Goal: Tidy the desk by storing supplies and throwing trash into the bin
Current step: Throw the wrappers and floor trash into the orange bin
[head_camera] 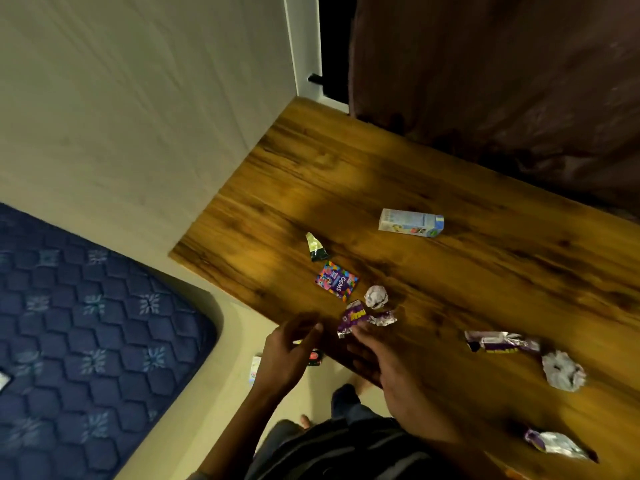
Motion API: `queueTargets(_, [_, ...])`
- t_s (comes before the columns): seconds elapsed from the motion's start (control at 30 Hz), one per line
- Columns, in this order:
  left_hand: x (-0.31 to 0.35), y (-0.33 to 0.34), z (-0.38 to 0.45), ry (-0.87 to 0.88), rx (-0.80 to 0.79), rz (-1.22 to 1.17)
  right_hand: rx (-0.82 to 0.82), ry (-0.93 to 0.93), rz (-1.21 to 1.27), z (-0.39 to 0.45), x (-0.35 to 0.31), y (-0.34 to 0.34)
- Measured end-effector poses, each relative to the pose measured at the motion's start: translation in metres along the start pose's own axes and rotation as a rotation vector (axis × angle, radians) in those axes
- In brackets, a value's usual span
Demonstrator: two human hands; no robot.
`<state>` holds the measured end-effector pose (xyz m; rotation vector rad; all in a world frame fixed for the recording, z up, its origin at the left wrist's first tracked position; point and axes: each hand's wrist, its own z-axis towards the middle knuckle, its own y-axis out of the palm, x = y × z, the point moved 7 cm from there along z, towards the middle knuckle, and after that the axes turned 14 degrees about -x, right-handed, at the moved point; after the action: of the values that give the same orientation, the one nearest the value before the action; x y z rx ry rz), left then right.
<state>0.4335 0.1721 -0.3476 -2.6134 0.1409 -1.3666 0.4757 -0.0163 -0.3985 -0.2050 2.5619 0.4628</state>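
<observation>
Trash lies scattered on the wooden desk [346,188]. Near its front edge are a purple candy wrapper [356,317], a small crumpled paper ball [376,296], a colourful Gems packet [336,280] and a gold-and-black wrapper [316,247]. My right hand [388,368] reaches over the desk edge, fingers spread, fingertips touching the purple wrapper's near end. My left hand [291,355] hovers just off the desk corner, fingers curled around a small dark wrapper [316,358] that peeks out below them. No bin is in view.
A small white carton [410,223] lies on its side farther back. To the right are another purple wrapper [502,342], a larger paper ball [562,370] and a silvery wrapper [554,443]. A blue mattress [86,341] is on the left, and a dark curtain [502,81] hangs behind the desk.
</observation>
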Motion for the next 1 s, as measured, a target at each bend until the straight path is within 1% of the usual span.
queueTargets(0.07, [0.006, 0.002, 0.008, 0.005, 0.017, 0.028, 0.088, 0.026, -0.11, 0.007, 0.001, -0.01])
queueTargets(0.17, [0.008, 0.002, 0.017, 0.008, 0.065, 0.073, 0.217, 0.005, -0.223, 0.009, -0.001, -0.024])
queueTargets(0.27, [0.009, -0.007, 0.029, -0.021, 0.118, 0.166, 0.236, 0.004, -0.149, 0.002, -0.003, -0.025])
queueTargets(0.33, [0.006, -0.015, 0.039, -0.111, 0.13, 0.09, 0.234, -0.016, -0.122, -0.007, -0.005, -0.024])
queueTargets(0.43, [-0.001, -0.02, 0.057, -0.29, 0.123, -0.252, 0.239, -0.086, -0.192, -0.025, -0.015, -0.021])
queueTargets(0.5, [-0.001, -0.02, 0.071, -0.325, 0.134, -0.367, 0.243, -0.083, -0.236, -0.035, -0.015, -0.021])
queueTargets(0.6, [0.008, -0.022, 0.088, -0.302, 0.162, -0.278, 0.301, -0.131, -0.205, -0.054, -0.014, -0.024])
queueTargets(0.67, [0.015, -0.021, 0.094, -0.237, 0.171, -0.189, 0.329, -0.168, -0.179, -0.066, -0.01, -0.025])
queueTargets(0.77, [0.017, -0.017, 0.098, -0.167, 0.104, -0.107, 0.309, -0.232, -0.189, -0.083, -0.006, -0.017])
queueTargets(0.9, [0.011, -0.007, 0.076, -0.174, -0.184, -0.284, 0.281, -0.39, -0.257, -0.107, -0.02, -0.001])
queueTargets(1.0, [0.003, -0.012, 0.051, -0.158, -0.302, -0.296, 0.231, -0.467, -0.297, -0.115, -0.035, 0.017])
